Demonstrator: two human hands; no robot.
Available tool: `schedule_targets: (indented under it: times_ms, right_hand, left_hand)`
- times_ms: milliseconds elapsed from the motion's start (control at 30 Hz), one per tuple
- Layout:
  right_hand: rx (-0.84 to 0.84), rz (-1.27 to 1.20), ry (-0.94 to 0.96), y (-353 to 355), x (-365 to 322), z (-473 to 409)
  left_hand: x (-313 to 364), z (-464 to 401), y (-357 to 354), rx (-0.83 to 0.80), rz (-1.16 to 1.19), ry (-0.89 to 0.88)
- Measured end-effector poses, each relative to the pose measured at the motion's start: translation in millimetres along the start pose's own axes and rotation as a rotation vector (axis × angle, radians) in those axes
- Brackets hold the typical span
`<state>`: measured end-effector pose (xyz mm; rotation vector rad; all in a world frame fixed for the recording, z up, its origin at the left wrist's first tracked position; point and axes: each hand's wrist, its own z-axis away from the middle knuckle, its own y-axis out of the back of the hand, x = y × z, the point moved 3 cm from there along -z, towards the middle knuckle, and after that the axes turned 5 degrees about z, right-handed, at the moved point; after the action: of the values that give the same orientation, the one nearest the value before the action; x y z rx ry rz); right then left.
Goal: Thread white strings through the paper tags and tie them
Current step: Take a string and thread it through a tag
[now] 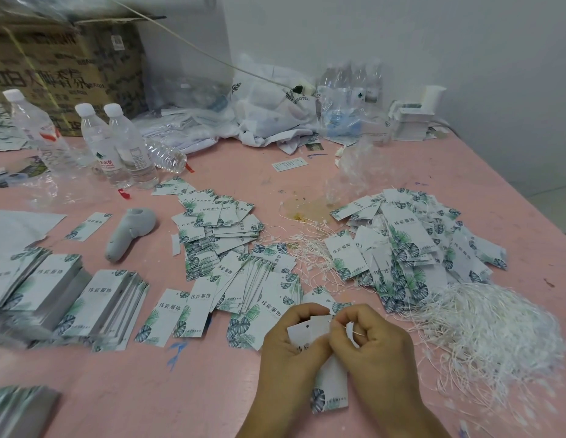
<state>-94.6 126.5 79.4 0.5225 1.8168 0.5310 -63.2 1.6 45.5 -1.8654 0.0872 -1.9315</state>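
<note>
Two hands meet low in the middle of the view, both working on one paper tag held just above the pink table. The left hand curls round the tag's upper part, and the right hand pinches a white string beside the tag's top edge, its loose end pointing off to the right. The tag's long axis runs roughly away from the person, leaf-printed end nearest, punched hole at the far end just left of the right fingertips. So the coming move turns on that short gap: the string tip lies just right of the hole and would have to travel leftward into it, a job for the right hand, which is nearer. Whether the string has already passed through is hard to tell, since the fingers cover that spot. The heap of loose strings lies close on the right, with the pile of strung tags beyond it.
</note>
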Motion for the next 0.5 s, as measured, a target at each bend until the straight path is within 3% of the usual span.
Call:
schedule_targets:
  times_ms: [500]
  right_hand:
    - [-0.094,-0.141,-0.029,-0.3,9.2,0.3]
  left_hand:
    - [3.3,-3.4,0.6,-0.032,0.257,0.18]
